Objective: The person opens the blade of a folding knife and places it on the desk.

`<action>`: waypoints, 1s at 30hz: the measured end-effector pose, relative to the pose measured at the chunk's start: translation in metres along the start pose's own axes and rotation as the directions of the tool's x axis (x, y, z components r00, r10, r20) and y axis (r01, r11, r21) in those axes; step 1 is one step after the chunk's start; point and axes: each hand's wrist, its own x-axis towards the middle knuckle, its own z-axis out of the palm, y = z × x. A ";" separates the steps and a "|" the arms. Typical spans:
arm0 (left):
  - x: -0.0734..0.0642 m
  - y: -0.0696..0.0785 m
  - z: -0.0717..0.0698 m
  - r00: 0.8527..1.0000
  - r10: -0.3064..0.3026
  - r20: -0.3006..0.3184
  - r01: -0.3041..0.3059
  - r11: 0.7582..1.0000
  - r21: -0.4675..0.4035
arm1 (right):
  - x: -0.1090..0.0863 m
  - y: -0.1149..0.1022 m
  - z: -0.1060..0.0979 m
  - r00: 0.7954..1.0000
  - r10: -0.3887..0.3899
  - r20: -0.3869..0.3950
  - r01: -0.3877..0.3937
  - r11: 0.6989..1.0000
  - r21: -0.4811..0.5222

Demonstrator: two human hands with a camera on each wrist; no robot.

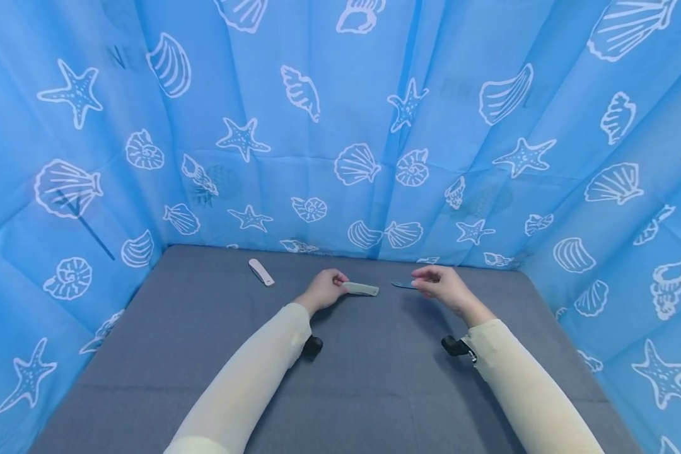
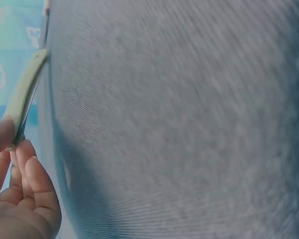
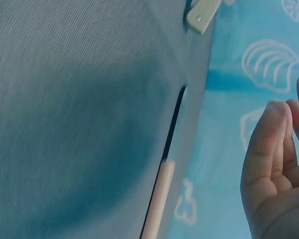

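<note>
My left hand pinches one end of a pale green folding knife between thumb and fingers. In the left wrist view, the strip of its blade shows along the edge of the green handle. My right hand is over the far right part of the table, fingers fairly straight and drawn together. Close by its fingertips is a knife with a dark thin blade. The right wrist view shows this knife's pink handle lying low by the table, apart from the fingers, with its lower end cut off.
A pink folded knife lies on the grey cloth-covered table near the back, left of my left hand. Blue curtains with white shells and starfish hang behind and along both sides. Black wrist devices sit under both sleeves.
</note>
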 end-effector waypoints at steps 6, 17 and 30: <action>-0.005 0.001 -0.002 1.000 0.022 0.005 -0.022 1.000 -0.017 | 0.009 -0.010 0.022 0.999 -0.048 0.009 0.048 0.998 0.036; -0.012 0.008 0.001 0.997 0.075 0.026 -0.074 0.996 -0.044 | 0.016 -0.016 0.061 0.993 -0.121 -0.004 0.121 0.993 -0.003; -0.022 0.015 0.006 0.992 0.123 0.033 -0.121 0.991 -0.056 | 0.015 -0.016 0.086 0.993 -0.109 0.053 0.107 0.994 0.037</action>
